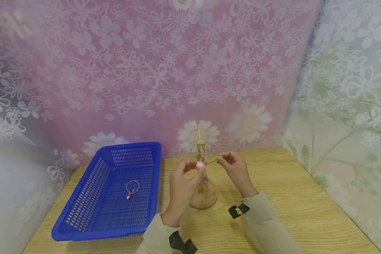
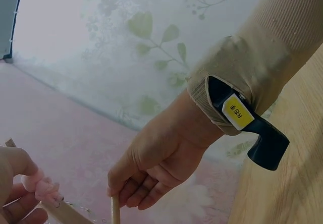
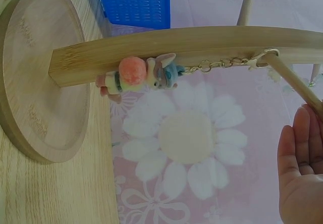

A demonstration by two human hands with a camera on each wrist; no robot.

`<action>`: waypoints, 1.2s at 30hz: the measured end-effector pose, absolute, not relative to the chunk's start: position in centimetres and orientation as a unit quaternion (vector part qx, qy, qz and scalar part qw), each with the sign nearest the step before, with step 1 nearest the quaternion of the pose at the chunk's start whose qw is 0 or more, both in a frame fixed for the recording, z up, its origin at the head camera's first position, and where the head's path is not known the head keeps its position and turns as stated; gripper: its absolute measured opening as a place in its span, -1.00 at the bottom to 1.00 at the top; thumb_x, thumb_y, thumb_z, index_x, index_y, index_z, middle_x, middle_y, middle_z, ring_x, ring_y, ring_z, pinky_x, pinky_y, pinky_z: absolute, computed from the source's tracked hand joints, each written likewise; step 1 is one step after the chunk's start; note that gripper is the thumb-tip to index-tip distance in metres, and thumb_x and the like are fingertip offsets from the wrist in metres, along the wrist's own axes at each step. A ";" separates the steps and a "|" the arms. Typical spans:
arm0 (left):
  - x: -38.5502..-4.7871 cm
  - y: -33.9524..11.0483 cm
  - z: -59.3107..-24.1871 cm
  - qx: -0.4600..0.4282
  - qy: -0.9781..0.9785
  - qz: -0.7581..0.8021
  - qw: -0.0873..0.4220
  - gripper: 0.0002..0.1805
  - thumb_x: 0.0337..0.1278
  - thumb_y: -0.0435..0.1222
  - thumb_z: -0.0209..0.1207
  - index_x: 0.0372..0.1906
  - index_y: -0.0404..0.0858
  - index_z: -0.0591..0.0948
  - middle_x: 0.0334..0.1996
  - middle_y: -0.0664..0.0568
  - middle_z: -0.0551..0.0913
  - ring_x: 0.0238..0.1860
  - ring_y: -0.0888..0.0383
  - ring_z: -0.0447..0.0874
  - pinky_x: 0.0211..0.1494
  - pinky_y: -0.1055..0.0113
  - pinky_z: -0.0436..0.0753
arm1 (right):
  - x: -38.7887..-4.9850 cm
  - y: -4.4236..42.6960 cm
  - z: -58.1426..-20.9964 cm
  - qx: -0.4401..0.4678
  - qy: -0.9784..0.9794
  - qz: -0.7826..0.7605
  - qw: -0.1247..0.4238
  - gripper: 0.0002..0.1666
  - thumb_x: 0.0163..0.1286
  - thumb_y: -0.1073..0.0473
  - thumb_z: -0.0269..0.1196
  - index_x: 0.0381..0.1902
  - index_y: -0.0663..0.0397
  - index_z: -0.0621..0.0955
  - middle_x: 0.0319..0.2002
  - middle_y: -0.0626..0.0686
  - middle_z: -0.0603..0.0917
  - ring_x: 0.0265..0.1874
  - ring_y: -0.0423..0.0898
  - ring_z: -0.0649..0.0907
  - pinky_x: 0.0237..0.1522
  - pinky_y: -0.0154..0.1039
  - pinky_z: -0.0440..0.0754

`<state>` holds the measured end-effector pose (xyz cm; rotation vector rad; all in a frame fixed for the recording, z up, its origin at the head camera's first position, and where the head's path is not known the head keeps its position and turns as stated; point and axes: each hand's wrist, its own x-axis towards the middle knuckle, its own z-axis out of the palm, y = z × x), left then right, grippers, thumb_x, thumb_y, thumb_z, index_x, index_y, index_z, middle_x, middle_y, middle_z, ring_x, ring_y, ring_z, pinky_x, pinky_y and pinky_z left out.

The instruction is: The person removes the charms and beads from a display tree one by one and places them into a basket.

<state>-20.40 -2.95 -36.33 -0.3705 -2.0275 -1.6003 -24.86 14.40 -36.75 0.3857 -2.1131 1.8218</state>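
Observation:
A wooden stand (image 1: 201, 186) with a round base (image 3: 40, 77) and side pegs stands on the table. My left hand (image 1: 183, 185) pinches a small pink charm (image 1: 201, 165) in front of the post; the charm also shows in the left wrist view (image 2: 44, 187). With its fingertips, my right hand (image 1: 238, 173) holds the end of a side peg (image 3: 295, 77). From that peg a keychain with a small figure charm (image 3: 133, 72) hangs by a gold chain and clasp. Clear beads show near the pink charm, but their link to it is unclear.
Left of the stand sits a blue plastic basket (image 1: 157, 183), with a beaded bracelet (image 1: 133, 187) and its pink charm lying inside. The wooden table (image 1: 279, 197) meets a flowered wall covering (image 1: 165, 70) at the back. Each wrist wears a black strap.

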 end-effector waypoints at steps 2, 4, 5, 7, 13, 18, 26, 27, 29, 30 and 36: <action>-20.3 -3.1 -36.1 -0.143 -0.750 -0.587 0.269 -0.78 0.05 -0.18 0.32 -0.24 -0.20 0.62 -0.28 0.10 0.68 -0.15 0.15 0.62 0.00 0.14 0.55 | -24.9 14.4 -36.8 0.134 -0.739 0.640 0.161 -0.82 0.31 0.37 0.19 -0.30 0.50 0.55 -0.30 0.50 0.57 -0.47 -0.34 0.60 -0.25 -0.33 0.60; -20.3 -3.2 -35.8 -0.145 -0.752 -0.583 0.273 -0.77 0.03 -0.20 0.33 -0.23 -0.20 0.61 -0.28 0.09 0.68 -0.15 0.15 0.62 0.00 0.15 0.55 | -25.0 14.4 -36.9 0.135 -0.737 0.643 0.162 -0.82 0.31 0.37 0.19 -0.30 0.51 0.55 -0.30 0.52 0.56 -0.48 -0.34 0.59 -0.27 -0.37 0.59; -20.2 -3.2 -35.7 -0.148 -0.752 -0.580 0.275 -0.77 0.04 -0.20 0.33 -0.23 -0.20 0.61 -0.28 0.09 0.68 -0.16 0.16 0.62 0.00 0.15 0.56 | -25.0 14.4 -36.9 0.135 -0.736 0.643 0.162 -0.82 0.31 0.37 0.19 -0.30 0.51 0.55 -0.30 0.52 0.56 -0.48 -0.34 0.59 -0.28 -0.38 0.58; -20.2 -3.3 -35.5 -0.150 -0.754 -0.576 0.278 -0.77 0.03 -0.21 0.33 -0.23 -0.21 0.61 -0.28 0.08 0.69 -0.17 0.16 0.62 -0.01 0.17 0.56 | -25.0 14.5 -37.0 0.136 -0.735 0.645 0.161 -0.83 0.31 0.38 0.19 -0.30 0.51 0.54 -0.30 0.52 0.56 -0.48 -0.34 0.59 -0.28 -0.39 0.58; -20.4 -3.6 -34.9 -0.161 -0.752 -0.572 0.285 -0.79 0.04 -0.21 0.32 -0.25 -0.23 0.62 -0.31 0.06 0.70 -0.20 0.16 0.64 0.00 0.16 0.55 | -25.0 14.5 -37.0 0.140 -0.732 0.647 0.162 -0.83 0.31 0.38 0.19 -0.30 0.51 0.54 -0.29 0.53 0.55 -0.48 -0.34 0.59 -0.31 -0.45 0.56; -20.5 -3.9 -34.4 -0.175 -0.745 -0.579 0.282 -0.80 0.00 -0.28 0.34 -0.26 -0.24 0.62 -0.32 0.04 0.68 -0.20 0.12 0.64 0.02 0.18 0.54 | -24.9 14.4 -36.9 0.139 -0.733 0.645 0.165 -0.83 0.31 0.38 0.19 -0.31 0.51 0.54 -0.30 0.54 0.55 -0.49 -0.34 0.58 -0.32 -0.46 0.55; -20.2 -4.2 -33.8 -0.189 -0.738 -0.587 0.275 -0.80 0.01 -0.26 0.34 -0.25 -0.22 0.61 -0.31 0.06 0.67 -0.18 0.18 0.62 0.01 0.20 0.55 | -25.8 14.7 -37.9 0.142 -0.734 0.643 0.167 -0.84 0.31 0.37 0.19 -0.28 0.48 0.55 -0.31 0.48 0.58 -0.47 -0.32 0.59 -0.32 -0.44 0.56; -20.1 -4.2 -33.7 -0.189 -0.738 -0.586 0.275 -0.80 0.02 -0.24 0.34 -0.25 -0.21 0.61 -0.30 0.08 0.67 -0.17 0.19 0.62 0.01 0.20 0.54 | -26.0 14.8 -38.2 0.142 -0.733 0.644 0.167 -0.84 0.31 0.37 0.20 -0.28 0.48 0.55 -0.32 0.46 0.58 -0.47 -0.32 0.59 -0.32 -0.43 0.56; -20.0 -4.3 -33.5 -0.190 -0.740 -0.583 0.275 -0.80 0.04 -0.21 0.33 -0.25 -0.19 0.61 -0.30 0.09 0.67 -0.16 0.21 0.62 0.01 0.20 0.54 | -26.5 15.0 -38.8 0.140 -0.731 0.647 0.166 -0.83 0.31 0.35 0.21 -0.28 0.46 0.56 -0.33 0.38 0.61 -0.46 -0.31 0.61 -0.30 -0.43 0.57; -20.0 -4.3 -33.3 -0.192 -0.740 -0.583 0.275 -0.80 0.04 -0.22 0.33 -0.25 -0.20 0.62 -0.30 0.09 0.67 -0.16 0.20 0.63 0.01 0.20 0.54 | -26.7 15.1 -39.1 0.138 -0.730 0.649 0.165 -0.82 0.31 0.33 0.22 -0.28 0.45 0.56 -0.33 0.33 0.62 -0.45 -0.30 0.61 -0.29 -0.43 0.58; -19.8 -4.8 -32.2 -0.193 -0.742 -0.585 0.267 -0.79 0.00 -0.24 0.35 -0.25 -0.21 0.62 -0.29 0.07 0.69 -0.15 0.19 0.64 0.03 0.21 0.55 | -26.9 15.2 -39.4 0.136 -0.734 0.643 0.169 -0.76 0.32 0.25 0.24 -0.28 0.42 0.56 -0.36 0.11 0.64 -0.43 -0.26 0.63 -0.24 -0.39 0.59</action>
